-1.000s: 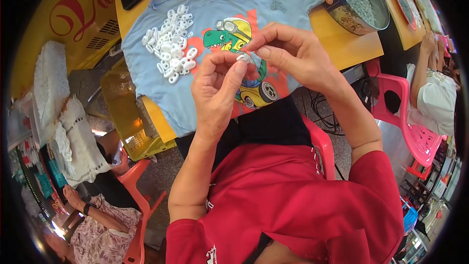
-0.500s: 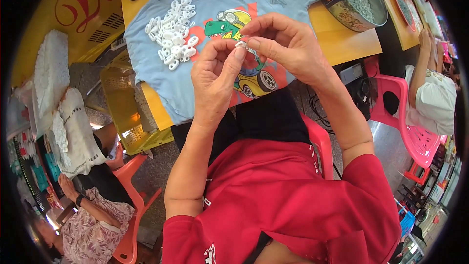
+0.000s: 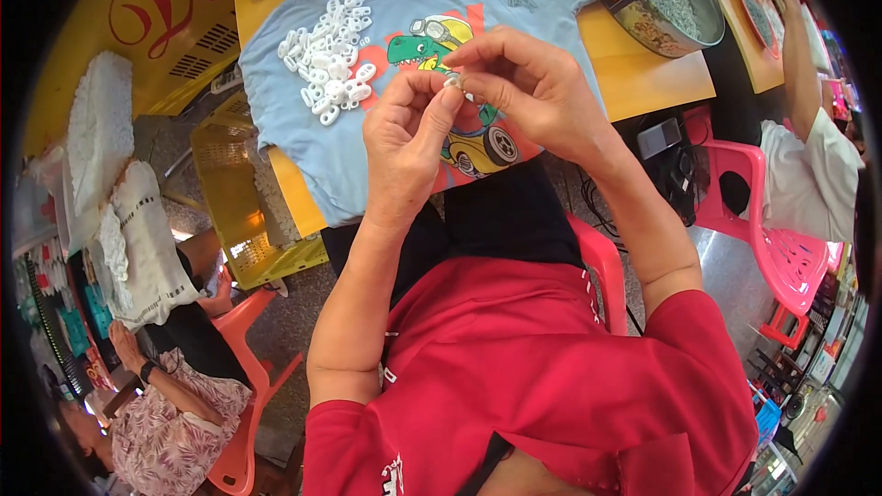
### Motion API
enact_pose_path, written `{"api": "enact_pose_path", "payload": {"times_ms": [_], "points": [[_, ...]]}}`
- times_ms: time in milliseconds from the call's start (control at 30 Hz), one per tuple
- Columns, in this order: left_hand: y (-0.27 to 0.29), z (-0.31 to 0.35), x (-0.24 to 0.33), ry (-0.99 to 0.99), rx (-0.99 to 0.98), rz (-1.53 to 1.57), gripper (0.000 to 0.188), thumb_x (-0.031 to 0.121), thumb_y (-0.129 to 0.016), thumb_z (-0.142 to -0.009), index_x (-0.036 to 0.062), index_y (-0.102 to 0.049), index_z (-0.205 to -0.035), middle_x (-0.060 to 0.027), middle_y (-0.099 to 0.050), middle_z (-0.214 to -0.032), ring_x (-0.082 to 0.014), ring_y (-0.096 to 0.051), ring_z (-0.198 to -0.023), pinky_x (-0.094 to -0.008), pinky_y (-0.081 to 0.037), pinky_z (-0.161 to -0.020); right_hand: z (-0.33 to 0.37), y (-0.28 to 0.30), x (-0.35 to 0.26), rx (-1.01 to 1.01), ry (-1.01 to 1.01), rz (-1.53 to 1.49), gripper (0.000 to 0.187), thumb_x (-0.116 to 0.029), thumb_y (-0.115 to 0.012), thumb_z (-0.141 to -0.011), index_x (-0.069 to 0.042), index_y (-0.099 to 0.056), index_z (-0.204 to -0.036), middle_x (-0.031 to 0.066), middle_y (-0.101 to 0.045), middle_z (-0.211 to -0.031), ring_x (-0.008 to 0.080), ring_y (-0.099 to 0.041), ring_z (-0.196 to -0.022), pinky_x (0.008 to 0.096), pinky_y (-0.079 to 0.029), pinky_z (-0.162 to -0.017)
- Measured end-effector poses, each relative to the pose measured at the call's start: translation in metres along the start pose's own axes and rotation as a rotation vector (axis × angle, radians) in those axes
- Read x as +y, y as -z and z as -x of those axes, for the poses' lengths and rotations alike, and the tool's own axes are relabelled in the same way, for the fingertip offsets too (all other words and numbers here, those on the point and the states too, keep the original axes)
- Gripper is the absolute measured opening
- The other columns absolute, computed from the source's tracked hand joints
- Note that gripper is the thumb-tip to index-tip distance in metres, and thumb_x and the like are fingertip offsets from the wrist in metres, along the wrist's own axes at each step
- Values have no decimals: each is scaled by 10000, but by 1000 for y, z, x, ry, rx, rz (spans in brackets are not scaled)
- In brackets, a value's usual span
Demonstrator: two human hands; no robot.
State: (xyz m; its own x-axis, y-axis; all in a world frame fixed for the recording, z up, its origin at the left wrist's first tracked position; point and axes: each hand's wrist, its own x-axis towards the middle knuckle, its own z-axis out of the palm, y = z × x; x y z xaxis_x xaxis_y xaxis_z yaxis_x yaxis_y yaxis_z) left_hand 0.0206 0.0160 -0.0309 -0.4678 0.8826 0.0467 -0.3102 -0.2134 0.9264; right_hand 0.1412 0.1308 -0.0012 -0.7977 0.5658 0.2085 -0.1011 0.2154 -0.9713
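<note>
Standing right behind them rn, and both hands are up off the counter, meeting in the air over the light blue kids' tee w/ the dino-in-a-car print. The small white clip sits right where the two grips meet. Left hand has thumb and forefinger pressed together on one side of it, right hand pinches it from the other side, fingertips basically touching each other. So neither hand is spread, both are closed on that one tiny piece.

The bit that matters imo: the clip is dead between the two grips, level w/ the fingertips, so neither hand is really nearer. It's too small and too covered by fingers to tell its long axis or which way it's turned, can't call that.

The pile of white clips lies on the tee up and to the person's left, well apart from the fingers but clearly on the left hand's side, so the left is the nearer one to it. The round metal tin w/ more small pale pieces sits at the far right of the counter, closer to the right hand, though further off than the pile.

Yellow plastic basket on the floor left of the counter, pink chair off right.
</note>
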Motion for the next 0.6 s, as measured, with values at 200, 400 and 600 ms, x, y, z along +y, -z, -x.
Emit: {"api": "enact_pose_path", "payload": {"times_ms": [200,400,600], "points": [[-2,-2,3,-3,-2,19,139,121,-612,-953,-13,-586,-984,-48,-652,-840,-95,-623,-756,-220,-501,-703,4,5,-3,-12,-167,-223,196,-80,-618,-935,48,-638,-1082,69,-657,-973,110,-622,-875,231,-503,-770],[-1,-2,2,-8,-6,18,148,139,-604,-962,-6,-587,-985,-52,-649,-831,-101,-623,-739,-219,-493,-692,2,8,-2,-28,-196,-149,212,-114,-629,-936,41,-644,-1080,56,-664,-935,98,-612,-806,230,-493,-730],[-1,-1,2,-14,-22,-32,164,168,-571,-985,5,-587,-989,-28,-629,-803,-76,-604,-735,-206,-479,-669,3,6,0,2,-187,-123,194,-131,-636,-937,30,-649,-1045,41,-662,-907,91,-599,-764,219,-481,-688]]}}
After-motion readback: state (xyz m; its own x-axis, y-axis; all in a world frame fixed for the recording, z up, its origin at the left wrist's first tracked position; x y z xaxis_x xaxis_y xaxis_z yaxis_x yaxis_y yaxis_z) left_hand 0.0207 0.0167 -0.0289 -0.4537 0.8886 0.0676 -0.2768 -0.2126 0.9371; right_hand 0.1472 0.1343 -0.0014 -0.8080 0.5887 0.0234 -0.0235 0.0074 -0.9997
